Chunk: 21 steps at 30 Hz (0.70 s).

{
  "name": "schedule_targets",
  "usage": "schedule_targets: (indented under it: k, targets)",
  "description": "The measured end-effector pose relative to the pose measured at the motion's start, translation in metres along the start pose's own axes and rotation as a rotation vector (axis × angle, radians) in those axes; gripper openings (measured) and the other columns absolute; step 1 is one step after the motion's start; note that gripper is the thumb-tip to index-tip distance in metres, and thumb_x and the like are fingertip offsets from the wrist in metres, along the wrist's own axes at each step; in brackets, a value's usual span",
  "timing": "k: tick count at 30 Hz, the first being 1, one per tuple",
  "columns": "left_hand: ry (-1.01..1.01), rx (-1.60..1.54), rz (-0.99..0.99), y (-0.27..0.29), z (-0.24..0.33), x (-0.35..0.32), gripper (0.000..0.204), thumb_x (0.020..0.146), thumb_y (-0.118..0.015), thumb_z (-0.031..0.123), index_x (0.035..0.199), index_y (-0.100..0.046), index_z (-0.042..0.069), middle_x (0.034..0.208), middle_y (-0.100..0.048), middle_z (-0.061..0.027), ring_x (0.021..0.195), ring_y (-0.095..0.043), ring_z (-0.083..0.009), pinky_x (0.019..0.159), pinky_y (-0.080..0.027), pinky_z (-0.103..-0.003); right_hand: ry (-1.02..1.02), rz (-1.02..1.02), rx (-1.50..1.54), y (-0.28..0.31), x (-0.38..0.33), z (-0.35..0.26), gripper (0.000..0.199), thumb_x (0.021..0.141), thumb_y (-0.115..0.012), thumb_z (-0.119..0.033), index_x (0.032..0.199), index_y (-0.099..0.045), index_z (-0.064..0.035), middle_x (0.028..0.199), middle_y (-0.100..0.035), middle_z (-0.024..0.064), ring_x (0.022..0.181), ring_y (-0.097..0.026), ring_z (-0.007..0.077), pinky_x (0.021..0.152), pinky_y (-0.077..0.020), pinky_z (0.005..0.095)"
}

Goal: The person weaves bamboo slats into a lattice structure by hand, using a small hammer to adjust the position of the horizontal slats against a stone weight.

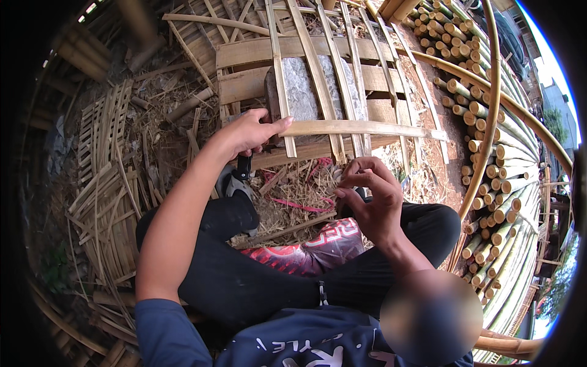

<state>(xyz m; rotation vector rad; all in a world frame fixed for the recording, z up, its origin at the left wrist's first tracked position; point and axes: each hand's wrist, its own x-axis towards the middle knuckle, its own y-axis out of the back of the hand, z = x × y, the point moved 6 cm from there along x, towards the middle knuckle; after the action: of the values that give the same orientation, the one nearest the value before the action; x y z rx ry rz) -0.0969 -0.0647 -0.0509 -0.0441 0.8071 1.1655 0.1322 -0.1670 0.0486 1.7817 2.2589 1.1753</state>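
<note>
A pale bamboo strip (367, 127) lies crosswise over the near ends of several long bamboo slats (316, 67). My left hand (252, 130) grips its left end, the thumb on top and the fingers curled beneath. Under the slats sits a flat grey stone block (306, 92) on wooden planks (244, 54). My right hand (371, 191) hovers just nearer to me than the slat ends, thumb and fingers pinched together. Whatever is in that pinch is too small to make out. Below my left hand shows a dark object (243, 166), its kind unclear.
At the right lies a large stack of cut bamboo poles (489, 147), with a long curved pole (491, 92) in front. Woven bamboo pieces (104, 140) and loose strips lie at the left. Bamboo scraps and a pink ribbon (299, 206) litter the ground between my legs.
</note>
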Motion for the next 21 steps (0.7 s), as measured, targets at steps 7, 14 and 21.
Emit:
schedule_targets:
  k: [7,14,21]
  targets:
    - [0.009,-0.008,0.009,0.000,0.000,-0.001,0.072,0.084,-0.067,0.067,0.118,-0.055,0.004,0.076,-0.053,0.0008,0.060,-0.049,-0.0067,0.047,-0.037,-0.023,-0.197,0.056,0.075,0.008,-0.002,0.033,0.012,0.079,-0.081,-0.007,0.084,-0.071,-0.0044,0.081,-0.066,0.0059,0.071,-0.059,0.0157,0.064,-0.0475,0.0301]
    - [0.013,-0.016,0.016,-0.003,-0.004,0.001,0.070,0.085,-0.067,0.065,0.119,-0.055,0.005,0.074,-0.054,0.0013,0.060,-0.049,-0.0062,0.046,-0.036,-0.022,-0.134,0.065,0.073,0.000,0.007,0.033,0.012,0.080,-0.081,-0.007,0.088,-0.071,-0.0037,0.081,-0.069,0.0075,0.073,-0.065,0.0164,0.063,-0.0482,0.0306]
    - [0.003,-0.041,0.001,-0.003,-0.005,0.002,0.073,0.085,-0.067,0.065,0.123,-0.054,0.005,0.076,-0.056,0.0003,0.060,-0.050,-0.0072,0.049,-0.038,-0.023,-0.203,0.164,-0.053,-0.003,0.035,0.038,0.011,0.081,-0.079,-0.005,0.089,-0.073,-0.0032,0.078,-0.072,0.0086,0.071,-0.070,0.0166,0.068,-0.0526,0.0306]
